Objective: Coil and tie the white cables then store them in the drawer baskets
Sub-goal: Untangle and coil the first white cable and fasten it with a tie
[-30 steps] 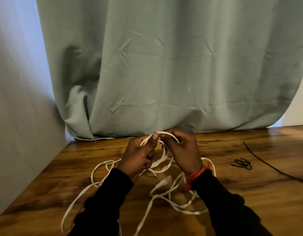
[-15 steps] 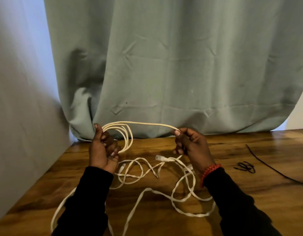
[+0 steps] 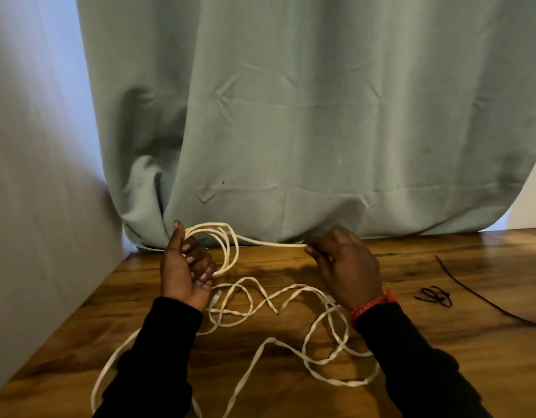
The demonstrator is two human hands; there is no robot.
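Coiling early: left hand (image 3: 185, 267) grips few loops of white cable (image 3: 227, 245); right hand (image 3: 345, 267) pinches taut strand beside. Most cable loose below hands on table (image 3: 441, 342). Tying, storing left; drawer baskets unseen.

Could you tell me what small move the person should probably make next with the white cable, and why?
Probably bring the right hand across to the left hand and lay one more loop onto the coil held there. The right hand pinches a straight run of the white cable leading from that coil, and much of the cable lies loose and tangled on the wooden table, so coiling looks unfinished.
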